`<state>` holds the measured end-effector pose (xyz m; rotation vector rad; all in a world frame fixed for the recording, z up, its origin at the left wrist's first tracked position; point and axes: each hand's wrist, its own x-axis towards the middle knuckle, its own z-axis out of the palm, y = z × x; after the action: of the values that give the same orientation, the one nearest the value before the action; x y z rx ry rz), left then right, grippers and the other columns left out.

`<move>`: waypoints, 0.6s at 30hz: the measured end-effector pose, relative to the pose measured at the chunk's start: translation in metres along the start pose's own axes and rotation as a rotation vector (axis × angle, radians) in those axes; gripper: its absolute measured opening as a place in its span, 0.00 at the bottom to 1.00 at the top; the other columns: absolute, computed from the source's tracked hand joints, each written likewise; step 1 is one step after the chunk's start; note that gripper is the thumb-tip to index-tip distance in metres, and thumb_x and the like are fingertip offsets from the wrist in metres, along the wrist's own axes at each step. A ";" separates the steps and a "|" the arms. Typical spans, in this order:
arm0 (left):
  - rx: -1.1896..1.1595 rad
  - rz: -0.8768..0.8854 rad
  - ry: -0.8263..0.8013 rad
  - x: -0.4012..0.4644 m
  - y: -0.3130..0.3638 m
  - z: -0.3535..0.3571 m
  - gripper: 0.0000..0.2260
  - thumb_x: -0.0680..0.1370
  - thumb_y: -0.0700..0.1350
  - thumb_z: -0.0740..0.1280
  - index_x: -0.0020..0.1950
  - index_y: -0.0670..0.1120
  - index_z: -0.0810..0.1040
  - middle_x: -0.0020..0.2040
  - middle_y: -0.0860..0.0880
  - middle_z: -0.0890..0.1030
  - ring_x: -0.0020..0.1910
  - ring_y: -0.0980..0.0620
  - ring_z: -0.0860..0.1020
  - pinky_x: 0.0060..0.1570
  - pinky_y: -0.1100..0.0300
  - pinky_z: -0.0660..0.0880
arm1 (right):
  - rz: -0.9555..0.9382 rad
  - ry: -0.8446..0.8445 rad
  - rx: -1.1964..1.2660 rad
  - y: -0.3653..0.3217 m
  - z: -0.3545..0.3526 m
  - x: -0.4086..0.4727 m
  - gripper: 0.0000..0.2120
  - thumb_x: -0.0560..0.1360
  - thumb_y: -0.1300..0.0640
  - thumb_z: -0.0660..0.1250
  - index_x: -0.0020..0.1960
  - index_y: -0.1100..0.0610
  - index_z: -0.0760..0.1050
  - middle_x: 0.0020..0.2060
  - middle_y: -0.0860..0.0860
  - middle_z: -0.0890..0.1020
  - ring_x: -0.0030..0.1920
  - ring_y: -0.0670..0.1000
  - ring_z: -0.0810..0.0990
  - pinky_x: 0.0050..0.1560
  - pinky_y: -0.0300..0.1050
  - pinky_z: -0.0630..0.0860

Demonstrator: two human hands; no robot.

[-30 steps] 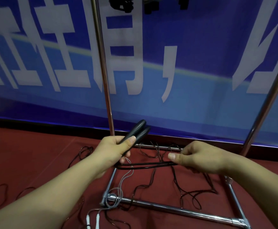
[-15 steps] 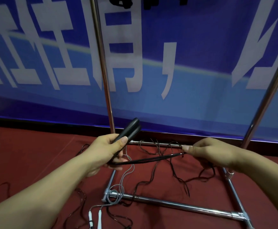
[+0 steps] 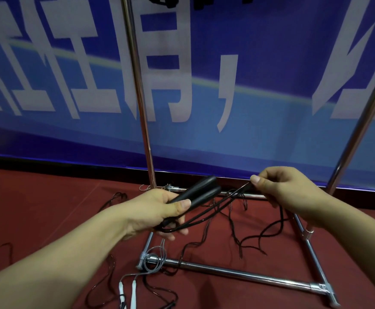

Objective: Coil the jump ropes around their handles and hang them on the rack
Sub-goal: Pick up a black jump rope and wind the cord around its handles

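Note:
My left hand (image 3: 159, 211) grips two black jump rope handles (image 3: 198, 192) side by side, their ends pointing up and right. A thin black rope (image 3: 213, 210) runs from under that hand up to my right hand (image 3: 287, 192), which pinches the strands between thumb and fingers. The rest of the rope (image 3: 260, 235) hangs from my right hand and lies in loose waves on the red floor. The chrome rack (image 3: 226, 272) stands in front of me, with its base bars on the floor and its left upright (image 3: 137, 94) rising out of view.
A grey rope with white handles (image 3: 133, 291) lies looped by the rack's near left corner. More thin dark ropes (image 3: 106, 275) lie on the red floor at left. The rack's right upright (image 3: 360, 121) leans past my right hand. A blue banner covers the wall behind.
My right hand has risen and moved right with the pinched rope, pulling it up level with the handle tips. My left hand kept its grip and tilted the handles a little.

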<state>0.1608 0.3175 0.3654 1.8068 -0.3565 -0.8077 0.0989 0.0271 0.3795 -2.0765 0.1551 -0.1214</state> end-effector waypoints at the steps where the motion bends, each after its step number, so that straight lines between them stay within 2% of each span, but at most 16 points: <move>1: 0.011 0.007 0.008 0.001 0.000 0.000 0.13 0.80 0.52 0.67 0.43 0.42 0.77 0.38 0.45 0.80 0.49 0.44 0.86 0.41 0.55 0.83 | -0.009 0.010 0.003 -0.001 -0.001 -0.001 0.17 0.78 0.50 0.69 0.38 0.63 0.74 0.26 0.51 0.73 0.30 0.51 0.68 0.30 0.41 0.65; 3: -0.004 0.005 0.015 0.002 0.000 0.000 0.12 0.81 0.49 0.66 0.44 0.42 0.78 0.39 0.45 0.81 0.50 0.43 0.86 0.44 0.54 0.83 | -0.006 0.015 0.030 -0.002 -0.002 -0.001 0.19 0.78 0.51 0.69 0.39 0.66 0.73 0.27 0.52 0.73 0.31 0.52 0.69 0.31 0.41 0.65; 7: -0.080 -0.019 0.017 0.003 -0.002 0.003 0.07 0.83 0.47 0.65 0.50 0.43 0.77 0.39 0.47 0.80 0.49 0.39 0.86 0.39 0.52 0.83 | 0.037 -0.040 0.059 -0.005 -0.004 -0.005 0.17 0.78 0.53 0.69 0.36 0.62 0.72 0.27 0.54 0.73 0.29 0.52 0.69 0.29 0.38 0.66; 11: -0.068 -0.020 0.049 0.004 -0.005 0.004 0.06 0.82 0.45 0.66 0.57 0.45 0.77 0.43 0.46 0.81 0.45 0.41 0.86 0.35 0.52 0.81 | 0.130 -0.105 0.102 -0.008 -0.008 -0.009 0.14 0.77 0.58 0.70 0.34 0.63 0.75 0.26 0.55 0.75 0.25 0.49 0.71 0.25 0.37 0.68; 14: -0.035 -0.027 0.069 0.004 -0.005 0.004 0.08 0.83 0.46 0.66 0.61 0.47 0.77 0.43 0.46 0.83 0.35 0.49 0.84 0.34 0.53 0.81 | 0.181 -0.150 0.066 -0.004 -0.012 -0.009 0.10 0.76 0.62 0.70 0.36 0.64 0.80 0.30 0.57 0.80 0.29 0.50 0.74 0.34 0.44 0.71; 18: 0.028 0.005 0.173 0.005 -0.006 0.006 0.05 0.84 0.47 0.63 0.53 0.47 0.76 0.40 0.46 0.78 0.30 0.51 0.81 0.27 0.58 0.78 | 0.214 -0.173 -0.045 0.001 -0.014 -0.008 0.08 0.75 0.64 0.69 0.40 0.61 0.85 0.33 0.56 0.82 0.33 0.52 0.75 0.40 0.48 0.69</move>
<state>0.1595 0.3124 0.3572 1.8861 -0.2609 -0.6406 0.0890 0.0163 0.3854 -2.0897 0.2749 0.1931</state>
